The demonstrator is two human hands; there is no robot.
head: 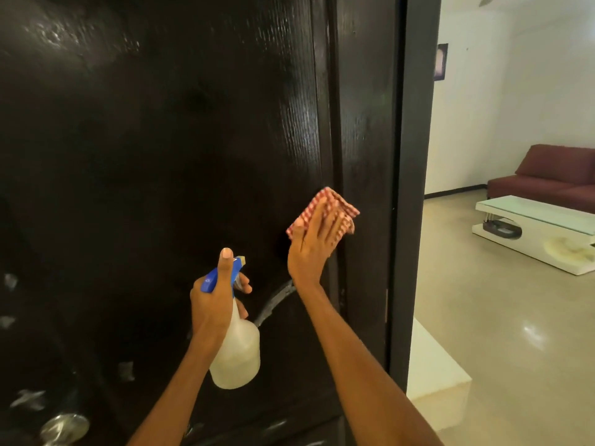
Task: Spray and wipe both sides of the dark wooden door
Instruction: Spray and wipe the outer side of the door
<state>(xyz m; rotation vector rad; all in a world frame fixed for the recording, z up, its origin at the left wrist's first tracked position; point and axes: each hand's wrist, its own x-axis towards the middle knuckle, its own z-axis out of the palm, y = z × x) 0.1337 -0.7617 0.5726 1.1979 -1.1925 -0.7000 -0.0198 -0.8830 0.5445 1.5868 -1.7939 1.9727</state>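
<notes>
The dark wooden door (167, 140) fills the left and middle of the head view, its glossy face streaked with wet patches. My right hand (314, 244) presses a folded red-and-white checked cloth (335, 206) flat against the door near its right edge, fingers straight. My left hand (214, 299) grips a translucent white spray bottle (236, 355) by its blue trigger head (222, 275), thumb up along the top, nozzle towards the door. A round metal door knob (64, 428) shows at the bottom left.
The door's dark edge and frame (415, 156) stand just right of my right hand. Beyond lies a room with a shiny pale floor (502, 333), a white coffee table (534, 230), a maroon sofa (553, 175) and a low white step (434, 375).
</notes>
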